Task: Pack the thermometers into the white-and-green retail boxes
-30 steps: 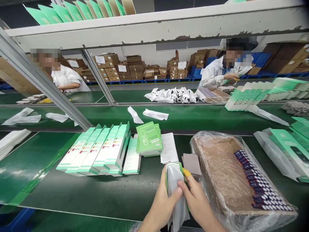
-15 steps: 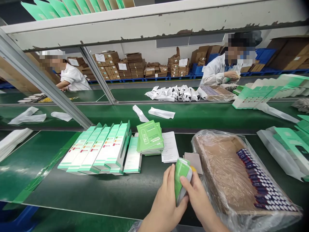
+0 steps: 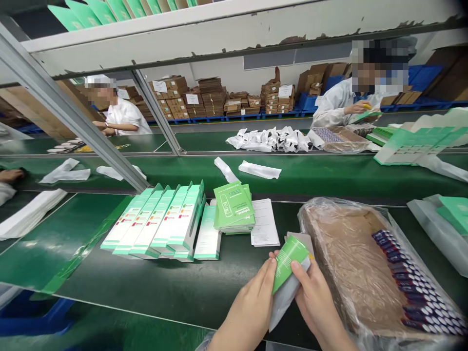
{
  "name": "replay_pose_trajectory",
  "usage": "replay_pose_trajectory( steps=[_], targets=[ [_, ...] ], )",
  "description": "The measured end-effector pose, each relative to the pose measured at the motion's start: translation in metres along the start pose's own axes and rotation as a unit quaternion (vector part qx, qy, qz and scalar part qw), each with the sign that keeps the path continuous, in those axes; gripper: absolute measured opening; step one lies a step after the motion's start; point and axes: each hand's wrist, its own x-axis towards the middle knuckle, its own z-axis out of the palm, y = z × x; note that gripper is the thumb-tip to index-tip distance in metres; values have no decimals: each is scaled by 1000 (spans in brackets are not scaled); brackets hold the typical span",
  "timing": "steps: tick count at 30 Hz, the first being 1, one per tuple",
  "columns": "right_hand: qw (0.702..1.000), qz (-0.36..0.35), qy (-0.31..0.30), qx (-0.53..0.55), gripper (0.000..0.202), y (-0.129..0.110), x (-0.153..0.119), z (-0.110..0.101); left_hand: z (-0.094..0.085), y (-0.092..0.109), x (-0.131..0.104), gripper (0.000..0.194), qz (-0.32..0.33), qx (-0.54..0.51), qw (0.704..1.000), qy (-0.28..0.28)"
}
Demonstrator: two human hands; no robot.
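A green leaflet (image 3: 290, 259) is curved around a pale grey-white pouch (image 3: 284, 300), held between both hands. My left hand (image 3: 254, 297) closes on the leaflet's left edge. On the pouch's right side my right hand (image 3: 316, 292) grips, its thumb near the leaflet's edge. A bit of yellow shows beside the right fingers. Behind the hands lie a stack of green booklets (image 3: 234, 207) and white printed sheets (image 3: 265, 222). Green-and-white cartons (image 3: 157, 222) lean in a row to the left. Greyish cards (image 3: 302, 239) are partly hidden behind the leaflet.
A plastic-lined box (image 3: 351, 268) holds rows of batteries (image 3: 417, 287) at right. White sleeves (image 3: 259, 169) lie on the green belt (image 3: 190, 170). Two people work across the line, and another person's hand (image 3: 12, 175) shows at far left. A metal post (image 3: 87, 122) slants at left.
The leaflet has tilted and more of the pouch shows below it. Both hands remain closed on them. The view has shifted slightly left, and a person's hand has appeared at far left.
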Motion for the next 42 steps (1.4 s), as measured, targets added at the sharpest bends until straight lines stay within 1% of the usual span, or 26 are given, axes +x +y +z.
replay_pose_trajectory(
  steps=[3,5,6,7,8,9,10,11,12,13,15,17,19,22,25,27,28,30,32,33,34,36,37,39,41,42],
  targets=[
    [1000,13,7,4,47,-4,-1,-2,-16,9,-6,63,-8,6,998,-58],
    [1000,28,14,0,51,-9,-1,-6,-41,11,-11,69,5,10,996,-89],
    [999,34,18,-3,54,-12,-1,-8,-57,9,-14,72,14,30,996,-79],
    [999,35,24,-7,58,-15,0,-10,-75,5,-17,71,16,69,997,-42],
    [999,33,32,-9,63,-18,1,-12,-93,-1,-19,65,10,126,992,20],
    [999,32,37,-10,67,-20,2,-12,-112,-8,-20,57,-1,195,976,93],
    [999,32,41,-9,71,-22,2,-12,-130,-15,-20,50,-18,267,951,158],
    [998,35,43,-6,74,-23,2,-11,-146,-22,-19,47,-39,333,920,205],
    [998,40,44,-3,77,-24,2,-9,-159,-28,-16,48,-59,391,890,229],
    [998,49,44,1,79,-23,2,-7,-168,-32,-12,51,-77,437,864,237],
    [996,74,46,9,82,-20,0,-3,-177,-36,-3,59,-107,504,829,219],
    [994,100,46,18,84,-15,-1,-1,-175,-37,7,59,-130,545,805,196],
    [993,113,38,25,86,-10,-1,-2,-169,-38,16,55,-148,569,786,191],
    [993,114,23,20,87,-5,-1,-8,-164,-43,26,48,-154,565,785,204],
    [994,105,30,18,86,-5,-1,-15,-169,-43,29,45,-153,542,798,218],
    [995,94,38,24,84,-5,-1,-18,-176,-34,25,44,-151,525,806,228],
    [995,90,38,26,82,-5,-1,-18,-179,-27,19,46,-149,500,817,245],
    [995,85,34,27,79,-4,-2,-19,-177,-8,2,52,-147,408,850,300],
    [996,78,24,24,77,-3,-4,-17,-163,9,-19,61,-152,269,887,343],
    [997,72,19,21,76,-3,-6,-16,-151,16,-29,64,-149,204,909,332],
    [997,67,18,16,74,-2,-7,-16,-136,20,-38,66,-144,146,932,299],
    [998,56,20,-1,72,0,-9,-14,-104,21,-49,68,-141,40,970,196],
    [998,51,21,-12,69,2,-11,-13,-89,19,-51,67,-139,-13,980,142],
    [998,44,21,-28,64,7,-14,-12,-67,12,-49,66,-126,-103,984,76],
    [998,38,17,-36,58,14,-17,-11,-55,6,-43,66,-116,-174,976,53],
    [999,36,13,-38,55,17,-20,-10,-51,4,-39,65,-112,-204,971,56]
  ],
)
